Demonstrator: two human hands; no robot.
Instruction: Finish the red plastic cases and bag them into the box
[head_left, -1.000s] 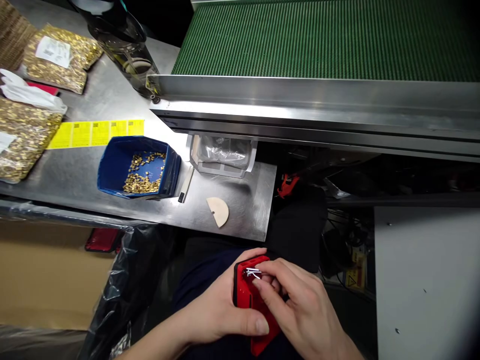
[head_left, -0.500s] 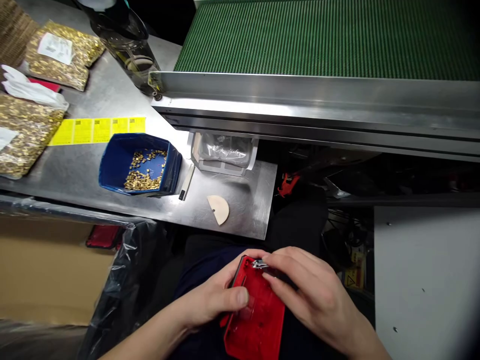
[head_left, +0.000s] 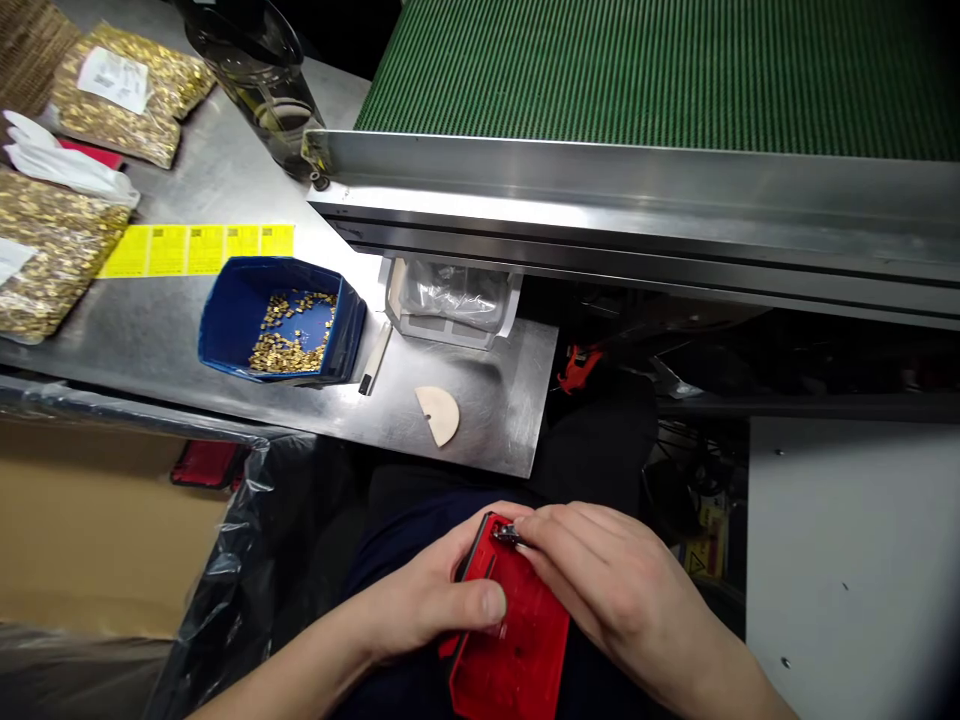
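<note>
A red plastic housing (head_left: 517, 630) with a dark edge lies tilted over my lap. My left hand (head_left: 442, 600) is closed round its left side, the thumb pressed on the inner face. Between thumb and fingers of my right hand (head_left: 607, 580) is a small silver metal tool, which looks like a nail clipper (head_left: 507, 534). Its tip meets the upper left corner of the red housing. Most of the clipper is hidden by my fingers.
On the metal bench (head_left: 495, 400) are a blue bin (head_left: 214, 320) of small brass pieces, a wooden half-disc (head_left: 438, 415), a cutter knife (head_left: 375, 358) and a grey tray (head_left: 450, 330). A green conveyor (head_left: 637, 75) runs behind. A plastic-lined box (head_left: 90, 530) stands left.
The clipper's tip has moved slightly left and tilted down into the housing's corner, and my right fingers have closed further over it. The left hand keeps its hold.
</note>
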